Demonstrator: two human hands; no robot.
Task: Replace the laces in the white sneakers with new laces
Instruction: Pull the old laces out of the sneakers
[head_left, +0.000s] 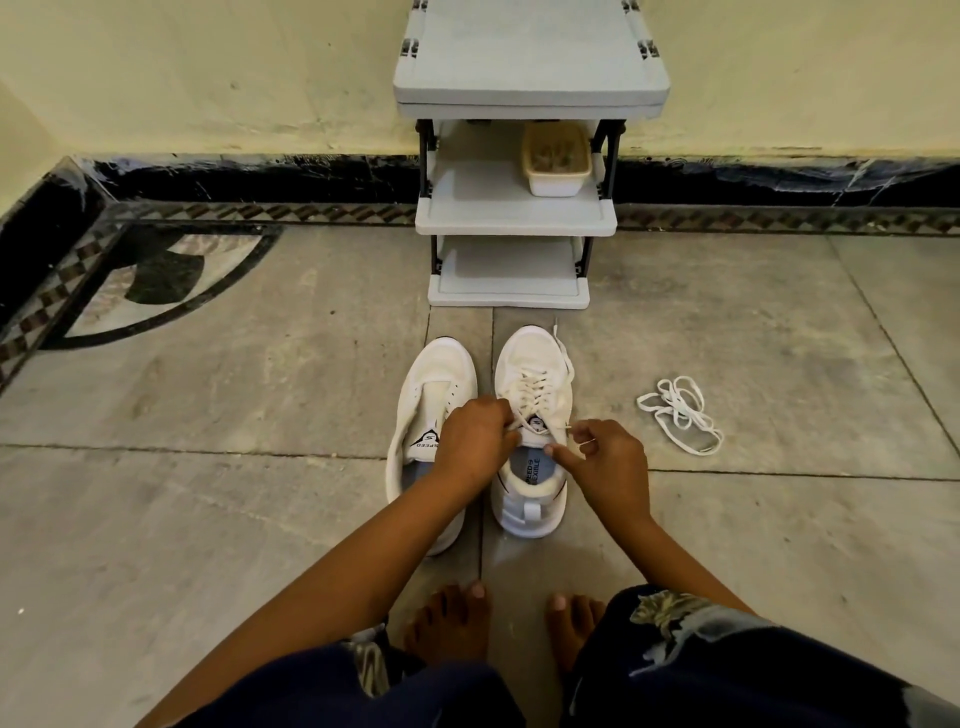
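Lace of flat white fabric (535, 387) in the laced white mesh sneaker (530, 353) looks limp and light; your left hand (475, 441) and right hand (610, 462) each pinch it beside that sneaker's tongue (537, 427), so grip near its ends.

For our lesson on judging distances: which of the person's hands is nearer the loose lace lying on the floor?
Right. The right hand, pinching the threaded lace, is left of the loose lace; the left hand, also pinching it, is farther left.
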